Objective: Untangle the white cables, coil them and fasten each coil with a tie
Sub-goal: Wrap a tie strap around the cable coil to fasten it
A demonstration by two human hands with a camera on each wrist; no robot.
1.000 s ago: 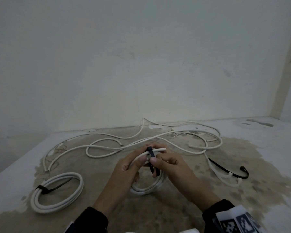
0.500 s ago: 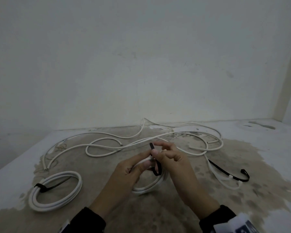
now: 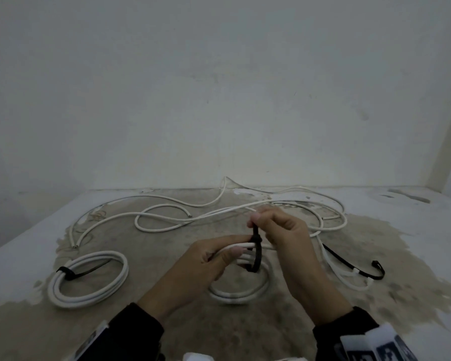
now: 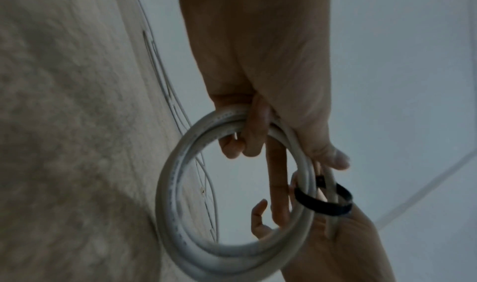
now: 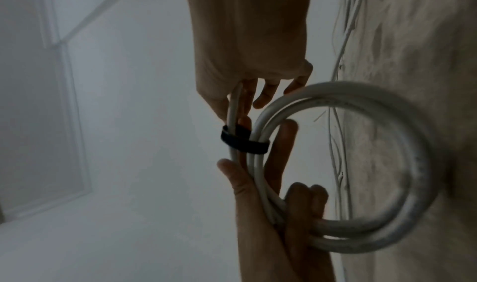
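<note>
My left hand (image 3: 220, 257) grips a small coil of white cable (image 3: 238, 295) held above the floor, fingers curled round its strands (image 4: 242, 127). A black tie (image 3: 255, 252) loops round the coil's top strands; the loop shows in the left wrist view (image 4: 322, 201) and the right wrist view (image 5: 244, 140). My right hand (image 3: 267, 221) pinches the tie's free tail and holds it upward above the coil. Loose white cables (image 3: 167, 221) lie tangled on the floor behind my hands.
A finished coil (image 3: 89, 280) with a black tie lies on the floor at the left. Another black tie (image 3: 354, 265) lies at the right among cable loops. The white wall (image 3: 219, 100) stands close behind, on the stained floor's (image 3: 167, 334) far side.
My right hand has risen, drawing the tie's tail up through its head, and the loop round the coil has grown smaller. The left hand keeps its grip on the coil.
</note>
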